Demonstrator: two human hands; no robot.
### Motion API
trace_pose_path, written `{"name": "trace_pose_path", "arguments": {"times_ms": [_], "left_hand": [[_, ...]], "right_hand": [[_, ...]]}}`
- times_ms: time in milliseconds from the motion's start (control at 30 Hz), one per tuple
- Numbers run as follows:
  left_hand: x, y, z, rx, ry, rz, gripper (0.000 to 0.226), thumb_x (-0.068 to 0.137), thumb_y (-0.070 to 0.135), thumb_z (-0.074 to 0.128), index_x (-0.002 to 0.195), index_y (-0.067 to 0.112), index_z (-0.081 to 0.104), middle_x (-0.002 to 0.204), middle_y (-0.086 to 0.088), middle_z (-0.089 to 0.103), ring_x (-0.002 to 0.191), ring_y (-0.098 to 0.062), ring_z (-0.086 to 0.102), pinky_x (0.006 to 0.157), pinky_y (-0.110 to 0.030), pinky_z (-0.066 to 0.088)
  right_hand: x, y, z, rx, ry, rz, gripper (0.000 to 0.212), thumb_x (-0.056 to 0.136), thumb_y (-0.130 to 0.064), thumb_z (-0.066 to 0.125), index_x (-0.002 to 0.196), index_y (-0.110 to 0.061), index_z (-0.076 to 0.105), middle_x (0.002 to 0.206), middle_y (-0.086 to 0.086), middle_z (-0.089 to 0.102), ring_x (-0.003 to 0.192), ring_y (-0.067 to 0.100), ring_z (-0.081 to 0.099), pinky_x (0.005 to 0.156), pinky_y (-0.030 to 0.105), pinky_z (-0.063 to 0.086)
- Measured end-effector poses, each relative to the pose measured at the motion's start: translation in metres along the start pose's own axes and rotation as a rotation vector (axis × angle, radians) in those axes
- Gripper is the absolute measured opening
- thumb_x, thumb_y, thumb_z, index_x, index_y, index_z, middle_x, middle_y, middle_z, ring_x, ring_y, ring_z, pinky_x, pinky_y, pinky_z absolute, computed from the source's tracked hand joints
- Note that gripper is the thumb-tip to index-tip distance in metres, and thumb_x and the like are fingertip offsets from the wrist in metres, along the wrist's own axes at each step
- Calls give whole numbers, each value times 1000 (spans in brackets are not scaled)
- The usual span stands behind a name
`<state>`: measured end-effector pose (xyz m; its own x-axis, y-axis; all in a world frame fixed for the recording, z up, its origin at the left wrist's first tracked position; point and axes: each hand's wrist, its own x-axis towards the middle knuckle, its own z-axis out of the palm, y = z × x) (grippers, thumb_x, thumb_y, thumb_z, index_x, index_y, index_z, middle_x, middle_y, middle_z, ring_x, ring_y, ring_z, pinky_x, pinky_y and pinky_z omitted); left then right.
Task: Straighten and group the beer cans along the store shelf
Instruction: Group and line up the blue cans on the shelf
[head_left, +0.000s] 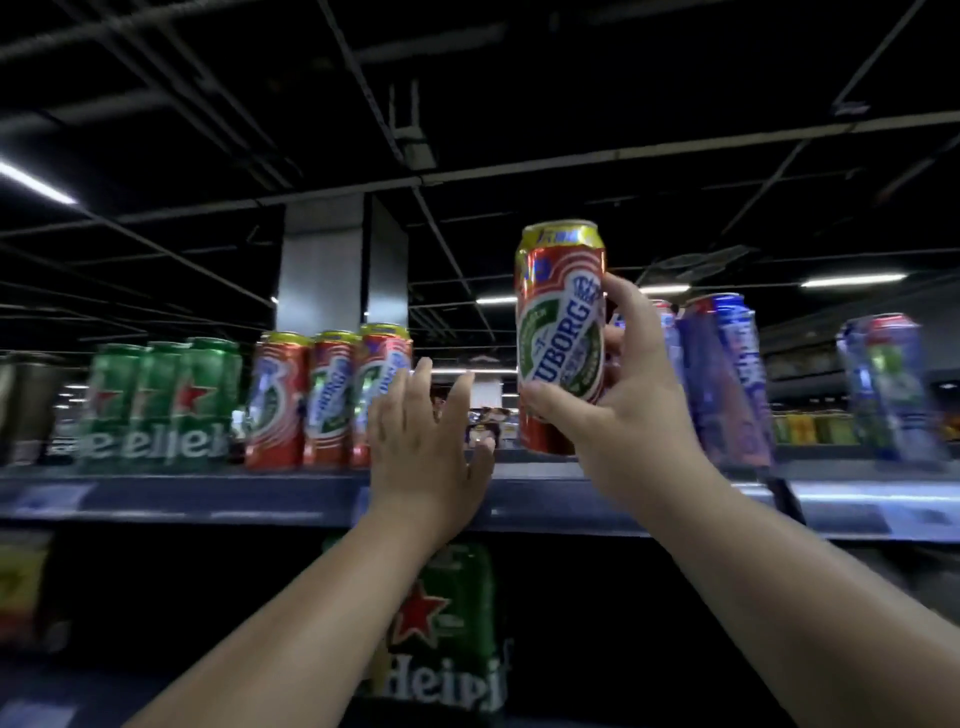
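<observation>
Here: right hand (618, 410) grasping one red can (561, 332), upright, lifted above the shelf (260, 499); left hand (426, 441) released, fingers spread, beside three red cans (327, 400) standing on the shelf; green cans (161, 400) further left; blue cans (727, 379) right, tilted, blurred

red can (561, 338), green cans (161, 400)
</observation>
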<state>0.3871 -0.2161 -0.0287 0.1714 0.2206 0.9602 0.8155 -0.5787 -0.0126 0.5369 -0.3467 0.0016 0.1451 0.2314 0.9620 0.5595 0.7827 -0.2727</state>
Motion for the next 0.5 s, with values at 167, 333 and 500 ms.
{"name": "trace_pose_path", "arguments": {"times_ms": [167, 333, 500], "left_hand": [[-5, -79, -8, 49, 2, -68, 69, 91, 59, 38, 151, 32, 16, 161, -12, 8, 147, -30, -1, 117, -54, 6], [-4, -128, -7, -9, 6, -101, 64, 93, 61, 29, 149, 29, 25, 159, -13, 18, 146, -31, 9, 116, -55, 13], [7, -155, 3, -19, -23, -129, 63, 94, 57, 35, 149, 30, 23, 158, -10, 24, 146, -27, 7, 117, -55, 7]], "right_hand": [[9, 18, 68, -6, 46, 136, 94, 78, -16, 86, 139, -52, 24, 120, -21, 49, 107, 6, 60, 79, 29, 59], [20, 28, 119, -51, 33, 263, 94, 80, -12, 85, 142, -49, 24, 129, -9, 52, 116, 14, 57, 95, 46, 56], [19, 39, 153, -329, 3, 293, 94, 82, -24, 83, 145, -51, 18, 135, -6, 52, 114, 19, 58, 87, 49, 56]]}}
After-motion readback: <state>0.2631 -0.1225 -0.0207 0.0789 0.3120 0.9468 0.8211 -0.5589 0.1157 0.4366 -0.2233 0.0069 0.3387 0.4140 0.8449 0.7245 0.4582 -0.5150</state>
